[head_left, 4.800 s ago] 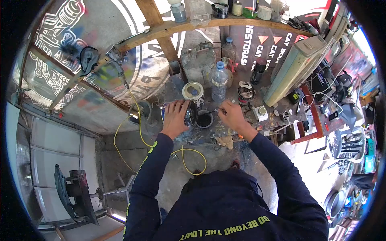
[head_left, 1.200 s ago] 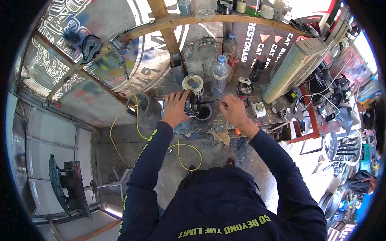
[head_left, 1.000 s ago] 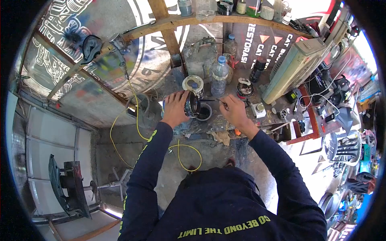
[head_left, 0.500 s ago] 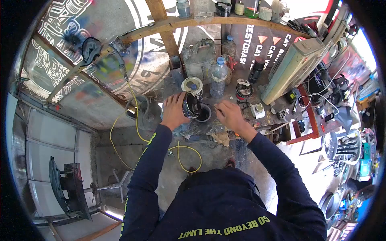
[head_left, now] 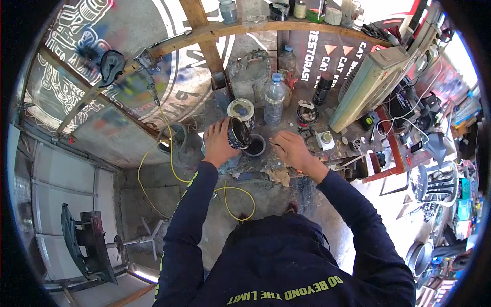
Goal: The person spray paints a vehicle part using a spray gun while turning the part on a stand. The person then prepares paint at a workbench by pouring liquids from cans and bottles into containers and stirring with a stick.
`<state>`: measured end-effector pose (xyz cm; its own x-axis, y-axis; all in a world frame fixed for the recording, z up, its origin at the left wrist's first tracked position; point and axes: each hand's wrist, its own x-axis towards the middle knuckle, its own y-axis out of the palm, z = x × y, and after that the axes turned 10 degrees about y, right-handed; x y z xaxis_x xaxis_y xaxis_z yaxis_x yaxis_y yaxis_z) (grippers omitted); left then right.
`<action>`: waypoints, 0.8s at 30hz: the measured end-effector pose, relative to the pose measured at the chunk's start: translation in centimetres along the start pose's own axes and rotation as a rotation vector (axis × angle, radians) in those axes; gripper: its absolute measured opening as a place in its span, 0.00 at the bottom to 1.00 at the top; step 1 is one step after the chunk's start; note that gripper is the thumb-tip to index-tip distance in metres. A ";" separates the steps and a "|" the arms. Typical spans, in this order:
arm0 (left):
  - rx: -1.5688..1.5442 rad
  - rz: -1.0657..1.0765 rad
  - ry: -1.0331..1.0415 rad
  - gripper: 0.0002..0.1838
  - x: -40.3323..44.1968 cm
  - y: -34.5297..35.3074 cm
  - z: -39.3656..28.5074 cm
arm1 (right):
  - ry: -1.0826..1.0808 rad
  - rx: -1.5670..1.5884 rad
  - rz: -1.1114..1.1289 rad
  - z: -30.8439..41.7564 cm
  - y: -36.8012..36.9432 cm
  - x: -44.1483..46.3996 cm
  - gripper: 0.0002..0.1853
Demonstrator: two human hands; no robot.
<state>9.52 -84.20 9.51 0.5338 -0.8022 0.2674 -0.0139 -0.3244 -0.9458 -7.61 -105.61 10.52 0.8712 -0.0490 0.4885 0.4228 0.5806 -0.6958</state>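
My left hand (head_left: 219, 143) is wrapped around an open paint can (head_left: 238, 134) with dark contents, tilted to the right. Under its lip, a small cup (head_left: 255, 146) with dark liquid inside stands on the workbench (head_left: 286, 123). To the right of the cup, my right hand (head_left: 292, 150) is closed in a pinch on what looks like a thin dark stick, hard to make out. Just behind the paint can is a white tub (head_left: 241, 108) with a soiled top. A clear plastic bottle (head_left: 274, 100) with a blue cap stands upright beyond the cup.
On the bench are a black spray can (head_left: 322, 89), an open tin (head_left: 307, 112), a small white box (head_left: 326, 140) and a large beige-framed unit (head_left: 369, 87). A spray gun (head_left: 147, 64) hangs at left on a yellow hose (head_left: 169, 133). Crumpled brown paper (head_left: 279, 176) lies at the front edge.
The paint can is still tilted over the cup in my left hand. My right hand has shifted slightly, and the thin stick reaching toward the can now shows less. The view has moved a little.
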 end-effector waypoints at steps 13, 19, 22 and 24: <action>-0.128 -0.065 -0.103 0.62 -0.4 0.2 0.4 | -0.074 -0.020 -0.055 1.0 -2.6 0.6 0.15; -0.131 -0.106 -0.095 0.61 -0.3 0.3 0.8 | -0.060 -0.075 -0.046 -0.2 -1.5 0.1 0.15; -0.116 -0.136 -0.076 0.61 -0.3 0.6 1.1 | -0.045 -0.099 -0.026 -0.8 -0.4 -0.1 0.14; -0.102 -0.137 -0.076 0.61 -0.4 0.5 1.3 | -0.022 -0.116 0.011 -1.0 0.2 -0.3 0.13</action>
<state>10.38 -83.44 8.65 0.5985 -0.7084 0.3740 -0.0205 -0.4803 -0.8769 -7.52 -106.31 9.68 0.8706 -0.0249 0.4914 0.4409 0.4826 -0.7567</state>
